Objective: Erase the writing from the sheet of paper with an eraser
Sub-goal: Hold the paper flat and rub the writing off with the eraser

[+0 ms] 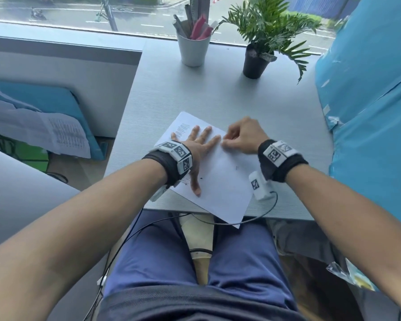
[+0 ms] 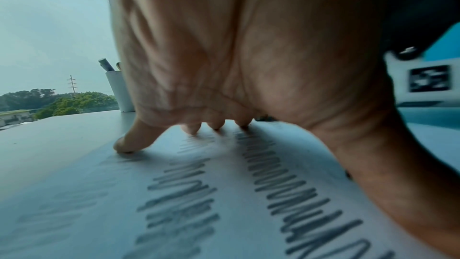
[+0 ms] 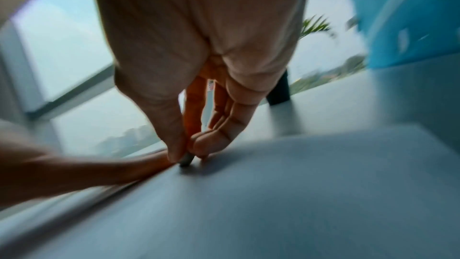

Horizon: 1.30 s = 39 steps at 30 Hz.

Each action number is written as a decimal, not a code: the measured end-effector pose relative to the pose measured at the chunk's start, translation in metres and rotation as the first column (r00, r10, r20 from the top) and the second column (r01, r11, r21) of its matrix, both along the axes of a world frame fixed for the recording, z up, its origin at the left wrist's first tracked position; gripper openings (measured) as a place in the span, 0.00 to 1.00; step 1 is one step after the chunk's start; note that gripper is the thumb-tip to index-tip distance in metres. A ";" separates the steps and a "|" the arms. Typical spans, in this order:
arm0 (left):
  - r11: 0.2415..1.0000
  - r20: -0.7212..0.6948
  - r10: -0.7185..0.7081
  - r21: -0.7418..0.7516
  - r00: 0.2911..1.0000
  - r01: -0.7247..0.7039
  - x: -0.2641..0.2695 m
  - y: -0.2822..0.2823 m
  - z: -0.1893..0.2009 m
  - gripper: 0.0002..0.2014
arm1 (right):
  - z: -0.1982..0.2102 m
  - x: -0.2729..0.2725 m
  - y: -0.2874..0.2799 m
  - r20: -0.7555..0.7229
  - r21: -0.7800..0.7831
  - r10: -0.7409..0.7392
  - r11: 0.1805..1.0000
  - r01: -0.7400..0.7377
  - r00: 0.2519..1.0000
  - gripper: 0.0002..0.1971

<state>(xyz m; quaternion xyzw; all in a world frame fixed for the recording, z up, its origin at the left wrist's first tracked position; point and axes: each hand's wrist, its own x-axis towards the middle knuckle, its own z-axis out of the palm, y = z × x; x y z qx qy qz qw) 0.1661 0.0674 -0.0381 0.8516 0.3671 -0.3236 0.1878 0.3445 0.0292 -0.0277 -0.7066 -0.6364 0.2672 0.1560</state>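
The sheet of paper (image 1: 220,179) lies on the grey table (image 1: 218,93), long axis running from 11 to 5 o'clock, near corner overhanging the edge. Its pencil writing (image 2: 293,194) is looping scribble, not readable words. The left hand (image 1: 195,147) presses flat, fingers spread, on the sheet's 10 o'clock part. The right hand (image 1: 243,136) pinches a small dark eraser (image 3: 186,161) against the paper just beside the left fingertips.

You have a matt white paper sheet (image 1: 220,179) under your palm, its grey pencil scribble (image 2: 296,190) soft and smudgy. The table (image 1: 195,93) beneath looks like matt grey laminate with a fine grain. The cup (image 1: 192,50) has a smooth white finish, the plant pot (image 1: 255,63) smooth black plastic. Black cloth wristbands (image 1: 166,165) carry hard white plastic blocks. The blue wrapping (image 1: 368,112) looks glossy.
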 end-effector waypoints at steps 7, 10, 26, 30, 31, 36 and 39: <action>1.000 -0.012 0.004 0.025 1.000 -0.003 0.003 -0.002 -0.001 0.87 | -0.004 -0.028 -0.026 0.003 -0.066 0.106 0.992 -0.105 0.994 0.04; 1.000 -0.018 -0.001 0.020 1.000 0.001 0.004 -0.003 0.000 0.87 | -0.004 -0.022 -0.026 -0.007 -0.127 0.194 0.973 -0.194 0.981 0.04; 0.999 -0.068 0.003 0.046 0.998 0.000 0.011 -0.004 0.001 0.91 | 0.001 0.018 0.006 0.034 0.000 -0.011 1.000 0.011 0.999 0.05; 0.999 -0.098 -0.001 0.052 0.995 0.006 0.013 -0.005 0.002 0.90 | -0.002 -0.003 -0.007 0.025 -0.004 0.020 1.000 -0.020 0.999 0.03; 0.998 -0.106 -0.007 0.060 0.994 0.013 0.014 -0.005 0.000 0.90 | -0.004 -0.015 -0.018 0.008 -0.033 0.073 0.997 -0.073 0.997 0.02; 0.995 -0.126 -0.028 0.094 0.992 0.040 0.017 -0.011 0.007 0.91 | -0.002 -0.018 -0.025 -0.013 -0.098 0.208 0.973 -0.208 0.978 0.03; 0.995 -0.113 -0.030 0.091 0.993 0.041 0.016 -0.011 0.009 0.90 | -0.003 0.015 0.002 -0.015 0.002 -0.045 0.999 0.045 0.999 0.05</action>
